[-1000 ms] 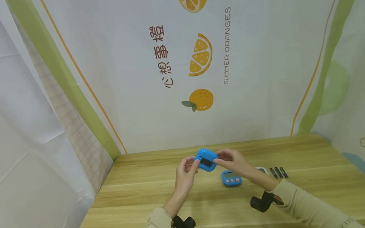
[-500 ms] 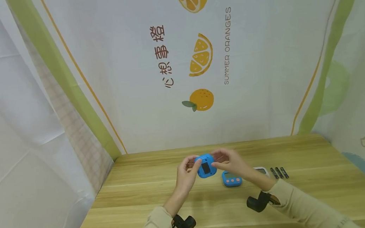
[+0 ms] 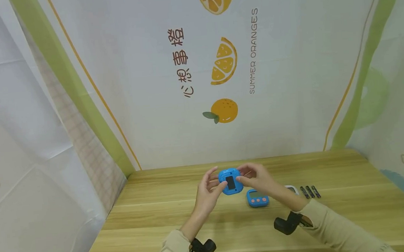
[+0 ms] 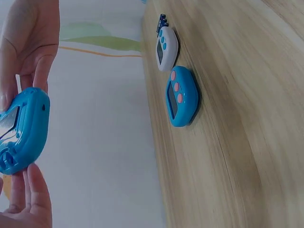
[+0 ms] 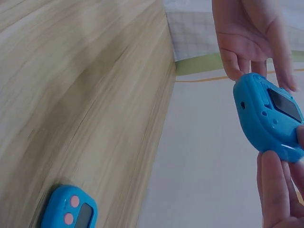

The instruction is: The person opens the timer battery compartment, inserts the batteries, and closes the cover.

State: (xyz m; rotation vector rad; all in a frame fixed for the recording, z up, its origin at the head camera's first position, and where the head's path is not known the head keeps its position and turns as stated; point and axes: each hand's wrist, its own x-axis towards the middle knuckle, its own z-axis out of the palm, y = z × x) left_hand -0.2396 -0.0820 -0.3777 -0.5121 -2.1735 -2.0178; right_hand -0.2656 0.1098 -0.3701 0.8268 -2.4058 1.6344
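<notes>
Both hands hold a blue digital timer (image 3: 222, 178) up above the table, its back with a dark rectangular strip (image 3: 230, 182) turned to the head camera. My left hand (image 3: 208, 192) has it at the left edge, thumb on the back and index finger lifted away. At the right edge my right hand (image 3: 260, 179) pinches it between thumb and curled fingers. The timer's front is hidden in the head view. On the table behind the right forearm lies a second blue timer (image 3: 258, 198) with pink buttons, face up.
A white timer (image 4: 167, 48) with blue buttons lies beyond the second blue one, partly behind the right forearm in the head view. Three dark batteries (image 3: 310, 192) lie side by side to its right. A printed white cloth (image 3: 144, 106) hangs at the table's back edge.
The held timer has been turned between the hands, its dark strip going from slanted to nearly upright. The left index finger has come off the timer's edge and the left thumb has slid lower.
</notes>
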